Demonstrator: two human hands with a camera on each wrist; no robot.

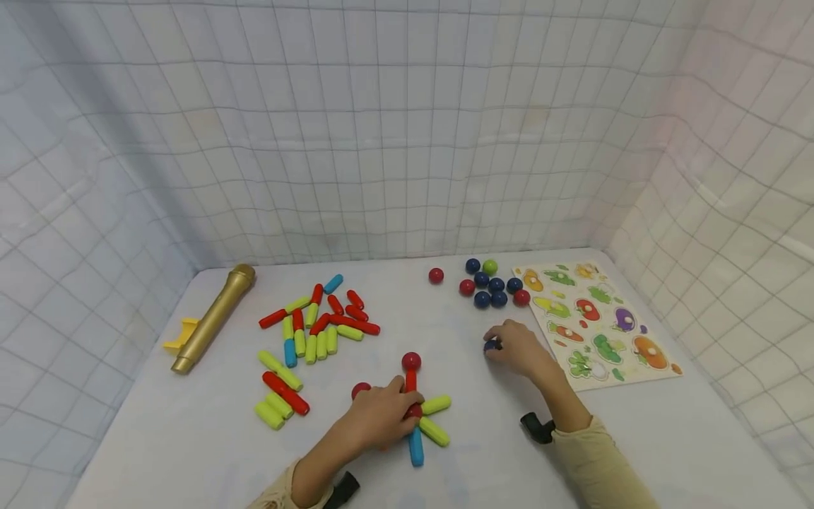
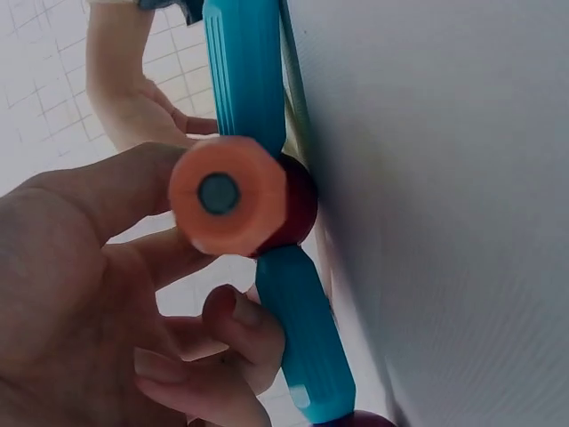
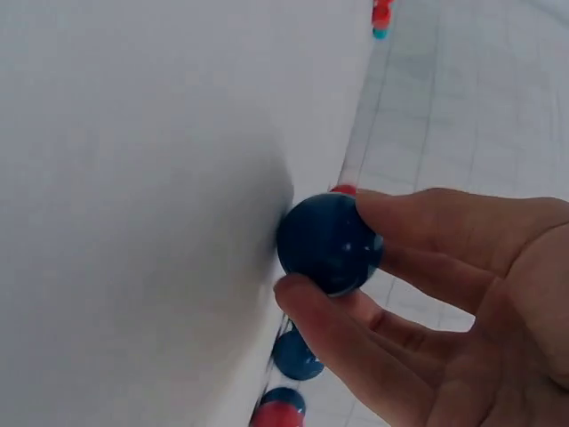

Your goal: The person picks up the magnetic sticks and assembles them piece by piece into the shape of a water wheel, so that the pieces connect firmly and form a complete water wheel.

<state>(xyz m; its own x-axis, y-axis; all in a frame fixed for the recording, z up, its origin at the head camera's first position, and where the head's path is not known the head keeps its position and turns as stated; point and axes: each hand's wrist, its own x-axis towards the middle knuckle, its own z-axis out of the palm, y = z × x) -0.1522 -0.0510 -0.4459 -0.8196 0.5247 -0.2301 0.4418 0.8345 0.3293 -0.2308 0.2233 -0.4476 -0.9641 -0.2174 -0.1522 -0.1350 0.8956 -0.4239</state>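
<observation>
My left hand (image 1: 380, 413) grips the middle of a star-shaped build of toy balls and rods, with fingers around its centre red ball (image 1: 415, 410). From that hub spread a red rod (image 1: 410, 380) ending in a red ball (image 1: 411, 361), two lime rods (image 1: 434, 431) and a blue rod (image 1: 416, 447). An orange rod end (image 2: 229, 196) with a grey disc faces the left wrist camera; the hand covers part of the build. My right hand (image 1: 518, 348) pinches a dark blue ball (image 3: 324, 240) between thumb and fingers, close over the table.
Loose blue, red and green balls (image 1: 481, 300) cluster at the back right, beside a vegetable puzzle board (image 1: 610, 378). Red, lime and blue rods (image 1: 331, 339) lie at the left. Farther left are a gold microphone (image 1: 216, 318) and a yellow piece (image 1: 184, 332). Gridded cloth walls (image 1: 381, 141) enclose the table.
</observation>
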